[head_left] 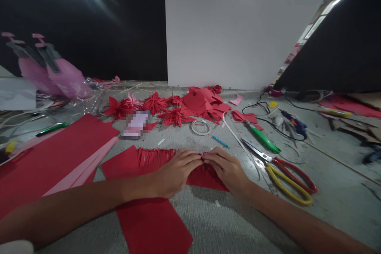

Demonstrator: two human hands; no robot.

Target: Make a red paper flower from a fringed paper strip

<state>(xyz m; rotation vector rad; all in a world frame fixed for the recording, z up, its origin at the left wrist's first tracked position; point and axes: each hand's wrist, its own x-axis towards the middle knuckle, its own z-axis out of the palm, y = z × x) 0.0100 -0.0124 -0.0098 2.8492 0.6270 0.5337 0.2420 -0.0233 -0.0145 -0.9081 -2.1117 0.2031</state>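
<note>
We had both hands down on the grey floor [214, 222] in the middle of the frame, fingertips meeting. Our left hand [175, 172] and right hand [226, 168] were curled over, each pinching the top edge of the fringed red strip [149, 158] at the spot where they met. The strip lay flat under our hands and ran off toward the left, its cut fringe pointing to the top of the frame.

A plain red sheet [151, 222] lay under our left forearm at the bottom of the frame. A large red sheet [50, 154] filled the left side, with pink strips [86, 166] along its right edge.

Right of our right hand lay the scissors [285, 174] with yellow and red handles, and above them a green-handled cutter [263, 139]. Higher up in the centre were a tape ring [201, 127], a small blue pen [220, 141], several red paper flowers [154, 103] and a pile of red paper pieces [205, 103], in front of a white board [238, 27].
</note>
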